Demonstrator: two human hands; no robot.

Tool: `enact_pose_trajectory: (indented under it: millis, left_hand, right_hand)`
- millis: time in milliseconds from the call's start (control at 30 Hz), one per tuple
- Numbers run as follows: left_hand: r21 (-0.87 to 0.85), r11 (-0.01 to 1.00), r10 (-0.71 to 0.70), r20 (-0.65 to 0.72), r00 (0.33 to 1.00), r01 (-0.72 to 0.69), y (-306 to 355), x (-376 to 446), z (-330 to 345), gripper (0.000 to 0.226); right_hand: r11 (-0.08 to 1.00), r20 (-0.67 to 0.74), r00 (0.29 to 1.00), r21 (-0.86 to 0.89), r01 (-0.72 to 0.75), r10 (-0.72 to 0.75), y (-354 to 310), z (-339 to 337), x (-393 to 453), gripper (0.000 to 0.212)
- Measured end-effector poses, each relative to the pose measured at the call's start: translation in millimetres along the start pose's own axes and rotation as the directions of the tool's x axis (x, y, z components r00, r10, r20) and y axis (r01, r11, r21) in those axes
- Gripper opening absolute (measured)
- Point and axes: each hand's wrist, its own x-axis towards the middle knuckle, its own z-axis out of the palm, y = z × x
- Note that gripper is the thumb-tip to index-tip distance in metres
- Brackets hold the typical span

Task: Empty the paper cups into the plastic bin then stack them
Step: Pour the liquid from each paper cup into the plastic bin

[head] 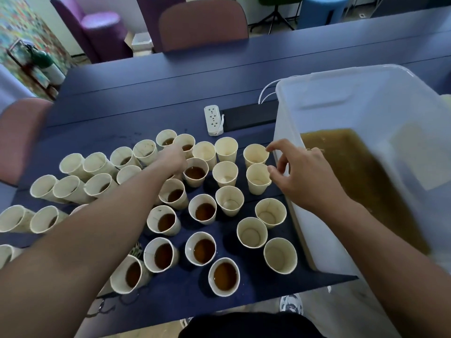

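Head view: left hand fingertips hidden among cups.

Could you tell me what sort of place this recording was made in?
Probably an office meeting room or shared lounge. A long blue table carries a white power strip, upholstered chairs stand round it, and a purple armchair sits in the far corner.

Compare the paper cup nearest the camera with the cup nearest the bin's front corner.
The nearest paper cup holds brown liquid almost to its rim; the cup by the bin corner is empty, its pale bottom showing. The full one sits mid-table, the empty one beside the plastic bin. Both are cream, upright and unstacked.
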Motion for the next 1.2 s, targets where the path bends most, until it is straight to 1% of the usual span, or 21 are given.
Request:
enact_pose_trajectory:
  millis: [67,133,333,500,567,633,700,800,900,967,1100,1200]
  left_hand:
    - [-0.041,0.999,0.002,-0.025,1.0,-0.003,-1,-7,-8,0.013]
    - [-0.084,0.996,0.002,-0.064,0.998,-0.007,-1,-17,-18,0.009]
    - [-0.167,0.984,0.042,-0.12,0.992,-0.062,6,-56,-57,0.017]
    - [-0.282,0.948,0.113,-0.136,0.984,-0.148,22,-91,-84,0.022]
    - [-0.325,0.925,0.166,-0.125,0.978,-0.198,34,-110,-97,0.024]
    - [-0.379,0.89,0.219,-0.129,0.967,-0.252,47,-128,-107,0.024]
    - [-0.419,0.858,0.255,-0.152,0.955,-0.296,60,-145,-114,0.024]
    - [-0.434,0.827,0.307,-0.183,0.934,-0.357,78,-167,-114,0.026]
    - [-0.469,0.79,0.336,-0.207,0.919,-0.395,95,-183,-112,0.026]
    - [-0.478,0.772,0.356,-0.223,0.908,-0.42,105,-190,-111,0.026]
    - [-0.508,0.725,0.389,-0.254,0.885,-0.465,120,-199,-107,0.027]
    - [-0.59,0.657,0.411,-0.243,0.879,-0.47,126,-201,-102,0.036]
  right_hand:
    - [1.0,0.0,1.0,-0.011,0.007,-0.007,0,0,-1,0.029]
    - [1.0,0.0,1.0,-0.023,0.016,-0.016,0,0,-1,0.028]
    - [0.998,0.001,1.0,-0.059,0.028,-0.028,0,3,0,0.03]
    - [0.994,0.066,0.997,-0.101,0.033,-0.026,-3,1,1,0.035]
    - [0.999,0.126,0.992,-0.047,0.007,-0.001,-8,-3,2,0.045]
    - [0.996,0.185,0.983,0.079,-0.035,0.02,-17,-8,2,0.064]
    - [0.975,0.201,0.979,0.21,-0.069,0.026,-25,-10,2,0.08]
    - [0.928,0.13,0.99,0.362,-0.09,0.045,-32,-9,-3,0.093]
    - [0.844,0.019,0.993,0.526,-0.108,0.115,-33,-10,-10,0.091]
    - [0.8,-0.053,0.985,0.592,-0.101,0.163,-33,-13,-14,0.087]
    - [0.779,-0.166,0.956,0.62,-0.089,0.241,-30,-26,-20,0.076]
    - [0.78,-0.202,0.943,0.62,-0.084,0.263,-20,-35,-25,0.073]
